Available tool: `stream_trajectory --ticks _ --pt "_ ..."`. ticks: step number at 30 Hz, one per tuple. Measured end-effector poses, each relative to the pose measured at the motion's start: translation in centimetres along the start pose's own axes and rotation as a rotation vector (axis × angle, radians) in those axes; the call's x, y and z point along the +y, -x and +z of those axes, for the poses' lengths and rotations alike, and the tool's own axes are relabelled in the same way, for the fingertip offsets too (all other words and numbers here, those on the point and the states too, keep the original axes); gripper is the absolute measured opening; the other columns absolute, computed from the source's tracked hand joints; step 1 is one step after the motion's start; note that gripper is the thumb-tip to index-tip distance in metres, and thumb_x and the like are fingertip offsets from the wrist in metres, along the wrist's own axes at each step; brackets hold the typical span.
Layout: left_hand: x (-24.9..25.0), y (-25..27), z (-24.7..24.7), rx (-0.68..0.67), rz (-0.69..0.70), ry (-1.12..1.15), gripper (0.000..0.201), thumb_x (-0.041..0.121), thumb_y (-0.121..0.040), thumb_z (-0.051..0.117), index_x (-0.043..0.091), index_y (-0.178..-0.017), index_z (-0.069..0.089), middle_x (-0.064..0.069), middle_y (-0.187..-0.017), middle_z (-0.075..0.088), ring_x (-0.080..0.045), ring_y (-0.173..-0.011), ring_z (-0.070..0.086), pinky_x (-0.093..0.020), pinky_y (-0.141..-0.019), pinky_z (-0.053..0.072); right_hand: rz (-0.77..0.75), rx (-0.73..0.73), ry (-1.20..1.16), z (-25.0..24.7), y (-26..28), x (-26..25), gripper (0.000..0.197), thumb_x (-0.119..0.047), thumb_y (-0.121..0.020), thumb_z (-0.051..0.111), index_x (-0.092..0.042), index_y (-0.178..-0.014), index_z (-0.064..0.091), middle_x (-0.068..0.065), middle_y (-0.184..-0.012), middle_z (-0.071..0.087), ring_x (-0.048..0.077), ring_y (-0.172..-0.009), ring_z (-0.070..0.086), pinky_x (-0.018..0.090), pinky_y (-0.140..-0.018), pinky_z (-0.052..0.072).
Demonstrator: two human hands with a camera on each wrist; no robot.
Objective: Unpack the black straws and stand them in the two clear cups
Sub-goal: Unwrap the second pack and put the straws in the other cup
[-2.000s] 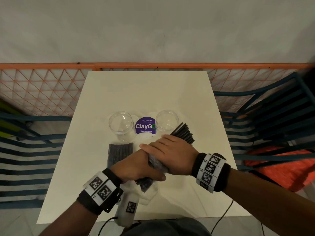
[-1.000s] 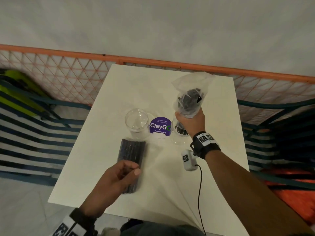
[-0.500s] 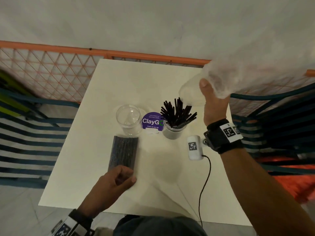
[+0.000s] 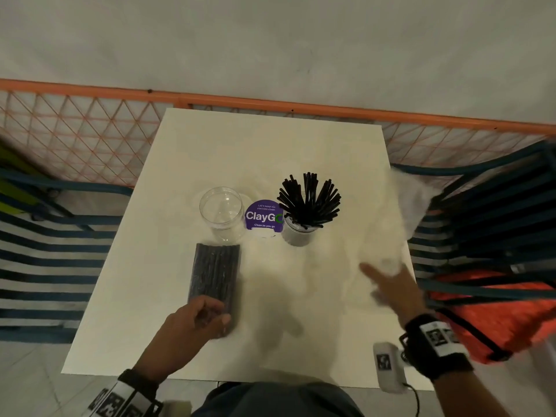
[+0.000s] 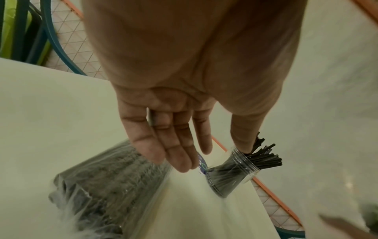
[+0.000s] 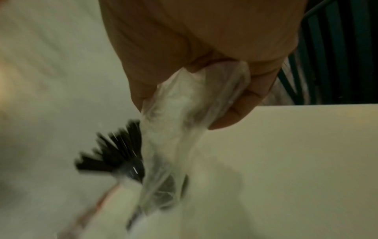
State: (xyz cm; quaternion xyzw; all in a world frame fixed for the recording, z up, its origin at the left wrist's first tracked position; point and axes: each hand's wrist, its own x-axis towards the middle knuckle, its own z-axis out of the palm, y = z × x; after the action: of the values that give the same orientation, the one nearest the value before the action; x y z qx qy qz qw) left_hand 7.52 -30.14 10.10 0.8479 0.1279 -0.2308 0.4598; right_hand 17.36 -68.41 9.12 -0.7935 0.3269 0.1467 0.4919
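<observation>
The right clear cup (image 4: 296,236) holds a fanned bunch of black straws (image 4: 308,200), also seen in the left wrist view (image 5: 263,160). The left clear cup (image 4: 221,210) stands empty. In front of it lies a sealed pack of black straws (image 4: 215,272). My left hand (image 4: 207,317) is over the pack's near end with fingers (image 5: 180,153) fairly straight; touch is unclear. My right hand (image 4: 388,284), blurred, is over the table's right side and pinches the empty clear plastic bag (image 6: 174,129), which trails as a white blur (image 4: 403,203).
A purple ClayGo sign (image 4: 263,216) stands between the cups on the white table (image 4: 270,145). Blue slatted chairs (image 4: 487,224) flank the table, one with an orange cushion (image 4: 496,320). An orange mesh fence (image 4: 90,130) runs behind. A white tagged device (image 4: 388,365) hangs by my right wrist.
The straws went from the bag into the right cup. My right hand then swung the emptied bag from up high down to the table's right side. My left hand reached the sealed pack's near end.
</observation>
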Motion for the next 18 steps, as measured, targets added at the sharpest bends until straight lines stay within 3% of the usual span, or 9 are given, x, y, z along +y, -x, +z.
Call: stream_trajectory --ticks 2,4,6,8,10,15,18 --pt "-0.1 -0.3 -0.2 0.006 0.003 -0.041 0.014 0.037 -0.088 0.071 0.033 -0.101 0.065 0.006 -0.086 0.075 -0.002 -0.077 0.071 -0.018 -0.071 0.052 0.072 -0.062 0.208 1.8 0.4 2.6 0.075 -0.057 -0.065 0.081 -0.017 -0.122 0.053 -0.001 -0.089 0.069 0.018 -0.062 0.072 0.035 -0.062 0.059" --pt "-0.2 -0.8 -0.3 0.010 0.003 -0.094 0.014 0.037 -0.090 0.069 0.032 -0.101 0.064 0.005 -0.091 0.073 -0.006 -0.078 0.069 -0.016 -0.068 0.050 0.090 -0.112 0.317 3.2 0.4 3.9 0.086 -0.065 -0.065 0.077 -0.019 -0.130 0.047 -0.006 -0.085 0.066 0.015 -0.060 0.073 0.037 -0.072 0.061" --pt "-0.3 -1.4 -0.2 0.019 0.002 -0.133 0.017 0.038 -0.090 0.068 0.029 -0.103 0.064 0.008 -0.096 0.071 -0.005 -0.083 0.066 -0.017 -0.067 0.049 0.099 -0.142 0.422 4.4 0.7 4.2 0.114 -0.085 -0.054 0.066 -0.017 -0.141 0.037 -0.001 -0.098 0.070 0.017 -0.071 0.074 0.039 -0.081 0.058" --pt "-0.6 -2.0 -0.2 0.038 0.000 -0.147 0.019 0.041 -0.089 0.069 0.029 -0.103 0.064 0.009 -0.095 0.071 -0.007 -0.084 0.067 -0.023 -0.068 0.053 0.083 -0.150 0.566 5.2 1.1 4.2 0.136 -0.098 -0.044 0.052 -0.017 -0.150 0.024 0.008 -0.128 0.063 0.027 -0.102 0.069 0.044 -0.096 0.050" --pt "-0.7 -2.3 -0.3 0.060 -0.004 -0.134 0.019 0.042 -0.088 0.070 0.030 -0.101 0.065 0.008 -0.094 0.072 -0.009 -0.083 0.068 -0.029 -0.072 0.056 0.048 -0.126 0.658 5.6 1.7 4.0 0.134 -0.098 -0.050 0.049 -0.018 -0.153 0.015 0.010 -0.142 0.053 0.032 -0.122 0.057 0.047 -0.100 0.043" --pt "-1.1 -2.0 -0.8 0.096 0.022 -0.085 0.016 0.042 -0.087 0.071 0.031 -0.097 0.066 0.005 -0.090 0.073 -0.012 -0.083 0.067 -0.035 -0.077 0.055 -0.029 -0.057 0.690 5.3 2.9 3.9 0.127 -0.100 -0.051 0.039 -0.027 -0.151 0.012 0.003 -0.136 0.060 0.030 -0.118 0.060 0.049 -0.098 0.042" --pt "-1.9 -2.1 -1.0 0.137 -0.008 -0.115 0.024 0.046 -0.086 0.070 0.028 -0.101 0.063 0.008 -0.094 0.071 -0.015 -0.089 0.068 -0.036 -0.078 0.056 -0.089 0.021 0.670 4.8 3.9 3.8 0.113 -0.094 -0.060 0.045 -0.028 -0.148 0.019 0.001 -0.140 0.055 0.030 -0.119 0.059 0.051 -0.097 0.042"
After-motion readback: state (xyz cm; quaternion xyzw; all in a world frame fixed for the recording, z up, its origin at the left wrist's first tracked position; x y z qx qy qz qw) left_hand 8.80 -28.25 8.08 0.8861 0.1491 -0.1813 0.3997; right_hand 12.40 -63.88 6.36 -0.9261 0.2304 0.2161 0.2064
